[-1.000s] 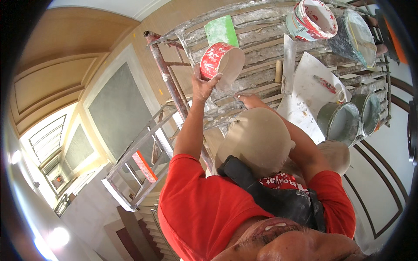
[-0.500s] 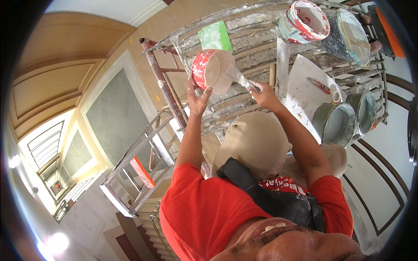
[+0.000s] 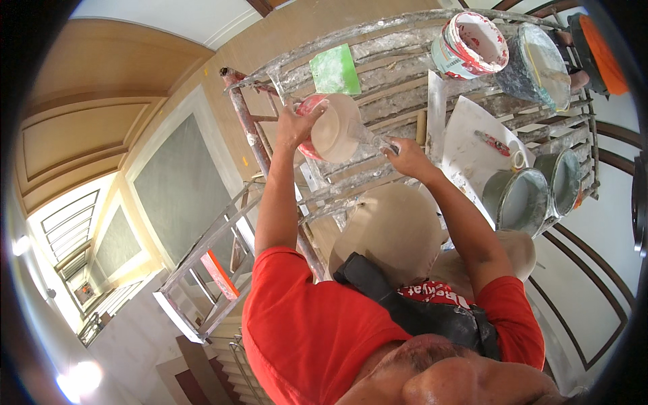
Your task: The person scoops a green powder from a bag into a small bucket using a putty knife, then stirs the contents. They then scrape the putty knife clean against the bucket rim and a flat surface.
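My left hand [image 3: 293, 127] grips a small red-and-white tub [image 3: 332, 128], tilted so its beige inside faces me. My right hand [image 3: 407, 159] holds a thin metal-bladed tool [image 3: 368, 136] whose tip reaches into the tub's mouth. Both hands are raised over a paint-spattered scaffold platform [image 3: 378, 101]. Just below them stands a large round bucket of beige paste [image 3: 395, 233].
On the platform lie a green plastic float [image 3: 334, 69], a red-and-white bucket [image 3: 472, 44], a grey bucket [image 3: 536, 59], two open cans [image 3: 518, 200] [image 3: 563, 174], a white board [image 3: 469, 152] and a steel trowel [image 3: 436, 108]. The scaffold frame [image 3: 243, 121] drops away at the left.
My left hand has tilted the tub so that its inside shows. My right hand has come up from behind the bucket and brought the blade to the tub's mouth.
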### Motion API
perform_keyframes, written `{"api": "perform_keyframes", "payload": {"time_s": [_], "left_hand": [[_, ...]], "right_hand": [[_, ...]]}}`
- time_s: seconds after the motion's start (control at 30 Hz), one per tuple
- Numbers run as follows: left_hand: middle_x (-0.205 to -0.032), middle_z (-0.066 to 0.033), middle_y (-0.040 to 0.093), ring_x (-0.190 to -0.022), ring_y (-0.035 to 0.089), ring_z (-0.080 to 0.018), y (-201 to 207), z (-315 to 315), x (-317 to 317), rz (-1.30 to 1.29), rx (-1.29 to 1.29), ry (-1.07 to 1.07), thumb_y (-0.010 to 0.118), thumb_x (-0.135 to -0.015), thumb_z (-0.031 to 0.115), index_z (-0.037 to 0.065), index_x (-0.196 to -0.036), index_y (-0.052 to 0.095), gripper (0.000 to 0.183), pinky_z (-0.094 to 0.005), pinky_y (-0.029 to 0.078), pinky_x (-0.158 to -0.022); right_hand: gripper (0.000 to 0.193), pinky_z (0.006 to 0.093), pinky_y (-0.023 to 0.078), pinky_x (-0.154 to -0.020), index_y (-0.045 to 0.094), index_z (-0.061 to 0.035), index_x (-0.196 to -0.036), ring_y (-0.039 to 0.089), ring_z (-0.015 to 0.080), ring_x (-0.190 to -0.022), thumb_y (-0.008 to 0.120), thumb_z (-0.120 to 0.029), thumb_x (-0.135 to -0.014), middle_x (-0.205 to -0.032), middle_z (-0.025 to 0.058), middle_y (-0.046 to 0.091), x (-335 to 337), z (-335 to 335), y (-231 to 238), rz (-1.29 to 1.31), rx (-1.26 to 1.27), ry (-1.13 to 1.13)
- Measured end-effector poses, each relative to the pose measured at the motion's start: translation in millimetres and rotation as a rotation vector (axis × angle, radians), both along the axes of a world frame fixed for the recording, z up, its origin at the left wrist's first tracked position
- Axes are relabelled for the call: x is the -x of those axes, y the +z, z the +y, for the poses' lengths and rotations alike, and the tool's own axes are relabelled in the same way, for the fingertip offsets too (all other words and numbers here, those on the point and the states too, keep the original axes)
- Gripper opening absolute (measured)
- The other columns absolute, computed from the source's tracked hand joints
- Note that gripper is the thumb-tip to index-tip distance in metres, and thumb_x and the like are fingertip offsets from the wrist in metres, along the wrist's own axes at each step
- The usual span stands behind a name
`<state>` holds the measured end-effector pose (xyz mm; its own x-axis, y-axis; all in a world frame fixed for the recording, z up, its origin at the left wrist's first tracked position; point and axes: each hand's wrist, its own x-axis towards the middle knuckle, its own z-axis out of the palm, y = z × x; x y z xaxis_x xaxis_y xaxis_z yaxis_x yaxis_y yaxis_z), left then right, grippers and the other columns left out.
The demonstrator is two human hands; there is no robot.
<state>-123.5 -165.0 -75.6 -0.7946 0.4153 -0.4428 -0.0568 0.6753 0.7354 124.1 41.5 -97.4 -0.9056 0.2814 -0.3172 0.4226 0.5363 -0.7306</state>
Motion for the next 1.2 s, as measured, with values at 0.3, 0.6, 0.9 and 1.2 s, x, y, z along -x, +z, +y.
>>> {"api": "perform_keyframes", "payload": {"time_s": [0.3, 0.6, 0.9, 1.2], "left_hand": [[-0.119, -0.0190, 0.068, -0.104, 0.067, -0.0213, 27, 11, -26, 0.047, -0.133, -0.053, 0.092, -0.068, 0.037, -0.006, -0.139, 0.053, 0.091, -0.0335, 0.055, -0.091], [-0.119, -0.0143, 0.068, -0.104, 0.065, -0.0193, -1, -6, -38, 0.144, -0.360, -0.030, 0.093, -0.068, 0.024, -0.005, -0.134, 0.058, 0.080, -0.0337, 0.054, -0.093], [-0.124, -0.0197, 0.065, -0.110, 0.064, -0.0243, -8, -5, -40, 0.215, -0.331, -0.041, 0.092, -0.069, 0.026, -0.004, -0.130, 0.061, 0.075, -0.0345, 0.052, -0.097], [-0.126, -0.0198, 0.064, -0.113, 0.064, -0.0231, -5, -6, -46, 0.211, -0.371, -0.032, 0.091, -0.070, 0.029, -0.004, -0.132, 0.061, 0.076, -0.0342, 0.052, -0.098]], "right_hand": [[0.047, 0.0499, 0.052, -0.073, 0.059, -0.0077, -0.136, 0.066, 0.0395, -0.082, 0.065, -0.024, -0.092, -0.089, 0.0203, 0.063, 27, 9, 21, 0.121, -0.408, 0.018], [0.036, 0.0480, 0.052, -0.083, 0.069, -0.0031, -0.121, 0.065, 0.0466, -0.095, 0.065, -0.025, -0.094, -0.103, 0.0269, 0.070, 4, -50, -49, -0.167, 0.192, -0.205], [0.044, 0.0409, 0.050, -0.093, 0.066, 0.0006, -0.126, 0.066, 0.0375, -0.110, 0.066, -0.030, -0.094, -0.116, 0.0289, 0.067, 18, -26, 0, 0.079, -0.096, -0.194], [0.038, 0.0467, 0.053, -0.070, 0.066, -0.0016, -0.124, 0.067, 0.0437, -0.077, 0.066, -0.021, -0.091, -0.087, 0.0249, 0.069, 3, -51, -28, -0.308, 0.525, -0.148]]}}
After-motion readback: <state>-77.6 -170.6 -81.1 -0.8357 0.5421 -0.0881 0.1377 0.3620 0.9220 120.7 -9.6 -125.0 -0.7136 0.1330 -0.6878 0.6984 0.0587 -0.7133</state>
